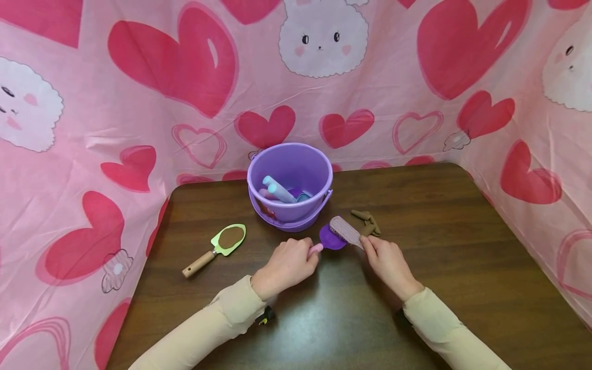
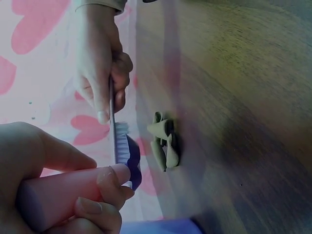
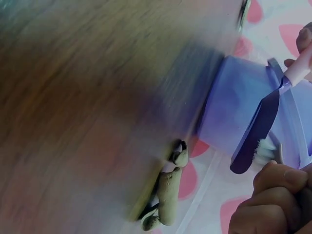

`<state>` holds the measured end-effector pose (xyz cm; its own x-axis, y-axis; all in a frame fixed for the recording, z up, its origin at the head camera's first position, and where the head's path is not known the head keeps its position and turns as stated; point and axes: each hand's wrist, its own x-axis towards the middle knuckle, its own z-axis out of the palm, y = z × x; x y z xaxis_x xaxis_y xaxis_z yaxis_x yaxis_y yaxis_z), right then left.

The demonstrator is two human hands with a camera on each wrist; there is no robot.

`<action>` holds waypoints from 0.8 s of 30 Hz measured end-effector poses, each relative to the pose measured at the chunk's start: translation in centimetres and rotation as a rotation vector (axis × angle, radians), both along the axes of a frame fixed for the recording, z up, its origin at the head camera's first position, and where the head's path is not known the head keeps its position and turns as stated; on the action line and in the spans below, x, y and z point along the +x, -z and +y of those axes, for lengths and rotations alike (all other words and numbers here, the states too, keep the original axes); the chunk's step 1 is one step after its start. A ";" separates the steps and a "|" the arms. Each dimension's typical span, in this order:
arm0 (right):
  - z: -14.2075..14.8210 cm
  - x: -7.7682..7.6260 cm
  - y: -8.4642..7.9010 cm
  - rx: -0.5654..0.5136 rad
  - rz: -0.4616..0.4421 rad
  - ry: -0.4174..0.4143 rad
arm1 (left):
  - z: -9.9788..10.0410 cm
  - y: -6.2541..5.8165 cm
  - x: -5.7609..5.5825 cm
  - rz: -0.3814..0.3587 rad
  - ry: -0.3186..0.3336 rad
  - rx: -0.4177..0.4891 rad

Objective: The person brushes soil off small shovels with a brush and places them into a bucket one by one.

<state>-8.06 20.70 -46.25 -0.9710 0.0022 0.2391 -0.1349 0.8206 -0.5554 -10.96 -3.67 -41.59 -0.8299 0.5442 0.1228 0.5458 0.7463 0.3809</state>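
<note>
A: Start at the left: you can let the trowel lie, since it seems no part of this stroke. The bucket is next, near the scoop, so mind your elbow room there.

B: Your left hand is clamped round the scoop's pink handle. I'd brace it steady, because the brush will likely nudge it.

A: That brush lies over the scoop's blade, its neck pinched in your right hand. Short, light strokes along the blade should serve you best; heavy ones could tip it.

B: Just past the brush, the brown pieces lie on the tabletop. Watch that your knuckles don't scatter them.

A: As for the views, only the head camera lets you see inside the bucket, where blue handles lean.

B: The left wrist view gives you the bristles meeting the blade, mostly hidden from above. The right wrist view shows you the scoop edge-on, apparently raised off the tabletop. Whether it holds anything, you can't tell from any of them.
</note>
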 end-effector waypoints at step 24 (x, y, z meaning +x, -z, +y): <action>0.0 0.2 -0.1 0.040 0.022 -0.051 | 0.0 0.2 0.1 -0.033 -0.002 0.003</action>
